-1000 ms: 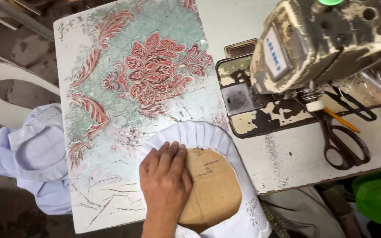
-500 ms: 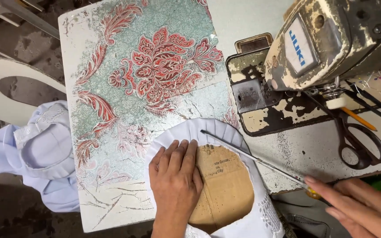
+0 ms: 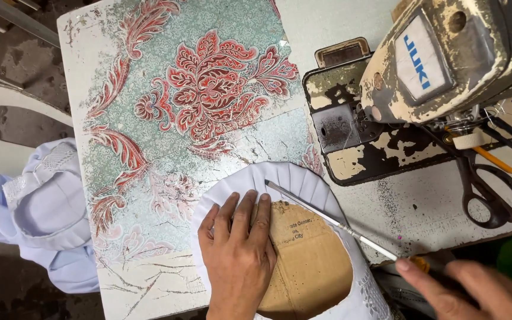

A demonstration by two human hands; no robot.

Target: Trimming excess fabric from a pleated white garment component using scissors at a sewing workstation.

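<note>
My left hand (image 3: 238,255) lies flat, fingers together, on a brown oval cardboard piece (image 3: 312,264). The cardboard rests on a white pleated fabric piece (image 3: 268,178) that wraps around its edge. My right hand (image 3: 469,290) comes in from the lower right, closed on the orange-handled end of a long thin metal tool (image 3: 327,216). The tool's tip rests on the pleats just above the cardboard, close to my left fingertips.
A worn sewing machine (image 3: 445,59) stands at the upper right, with black scissors (image 3: 493,189) and a pencil (image 3: 496,160) beside it. The table top (image 3: 197,101) has a red and green floral pattern. A pile of white fabric (image 3: 42,213) hangs off the left edge.
My right hand has come into view from the lower right with the thin tool, and its tip has moved left onto the pleated fabric. My left hand stays pressed on the cardboard.
</note>
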